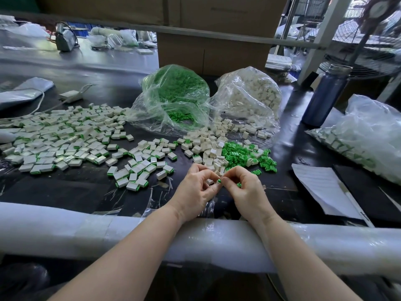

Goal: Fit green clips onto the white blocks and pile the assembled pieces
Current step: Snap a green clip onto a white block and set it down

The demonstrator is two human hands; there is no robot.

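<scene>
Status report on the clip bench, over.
Left hand and right hand pinching a green clip between fingertips, block hidden. Assembled pile to the left. Loose clips and white blocks ahead. Nothing obstructing.

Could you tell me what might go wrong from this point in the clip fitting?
The green clip pinched between the left hand and right hand is tiny and could slip onto the dark table. Finished pieces lie close to loose white blocks, so the two could get mixed.
</scene>
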